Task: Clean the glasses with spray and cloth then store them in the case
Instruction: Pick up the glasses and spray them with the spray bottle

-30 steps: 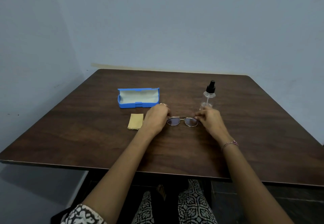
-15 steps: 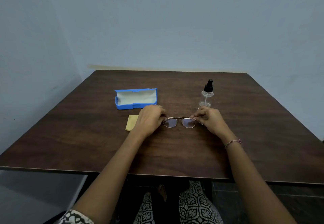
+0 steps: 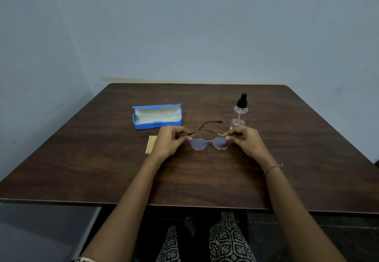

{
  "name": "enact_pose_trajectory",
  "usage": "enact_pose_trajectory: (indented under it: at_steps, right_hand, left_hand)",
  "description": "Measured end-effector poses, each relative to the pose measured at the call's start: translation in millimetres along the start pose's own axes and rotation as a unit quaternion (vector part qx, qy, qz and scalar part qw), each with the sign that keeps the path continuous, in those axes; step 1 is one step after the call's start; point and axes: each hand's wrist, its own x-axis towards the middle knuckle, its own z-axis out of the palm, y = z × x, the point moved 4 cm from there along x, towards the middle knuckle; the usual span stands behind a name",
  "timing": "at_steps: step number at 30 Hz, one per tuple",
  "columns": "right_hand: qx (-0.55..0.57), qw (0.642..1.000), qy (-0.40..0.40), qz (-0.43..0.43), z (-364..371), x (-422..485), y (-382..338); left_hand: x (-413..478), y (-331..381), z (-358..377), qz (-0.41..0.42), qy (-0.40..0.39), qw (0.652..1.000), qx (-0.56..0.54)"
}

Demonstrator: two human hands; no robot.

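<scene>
Thin metal-framed glasses [image 3: 209,143] are held just above the middle of the dark wooden table [image 3: 205,177], lenses toward me. My left hand [image 3: 170,140] pinches the left hinge and my right hand [image 3: 244,139] pinches the right hinge. One brown temple arm is swung out and points away toward the far side. An open blue glasses case [image 3: 156,116] with a pale lining lies behind my left hand. A small yellow cloth [image 3: 151,144] lies flat beside my left hand, partly hidden by it. A clear spray bottle [image 3: 240,111] with a black nozzle stands upright behind my right hand.
The table's far edge meets a blue-grey wall, and another wall runs close along the left side. My patterned trousers show under the table's near edge.
The glasses have been lifted slightly and one temple arm has unfolded away from me. Both hands stay at the hinges. The case, cloth and bottle have not moved.
</scene>
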Motion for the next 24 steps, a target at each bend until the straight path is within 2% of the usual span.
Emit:
enact_pose_trajectory:
  at_steps: [4, 7, 9, 11, 16, 24]
  right_hand:
    - [0.096, 0.993, 0.045, 0.047, -1, -2, 7]
    - [0.205, 0.974, 0.066, 0.075, 0, -5, 7]
    - [0.235, 0.965, 0.077, 0.089, 0, -7, 6]
    - [0.232, 0.964, 0.09, 0.095, 0, -10, 7]
    - [0.231, 0.957, 0.138, 0.111, 3, -10, 6]
    - [0.139, 0.969, 0.156, 0.13, 9, -8, 10]
  left_hand:
    - [-3, 1, -1, -0.015, 0.037, 0.997, -0.068]
    - [-4, 1, -2, -0.039, 0.074, 0.989, -0.123]
    - [-5, -2, -2, -0.067, 0.095, 0.979, -0.168]
    - [-5, -5, 1, -0.096, 0.104, 0.968, -0.205]
    - [-4, -7, 8, -0.15, 0.123, 0.961, -0.197]
    - [1, -9, 14, -0.191, 0.138, 0.968, -0.083]
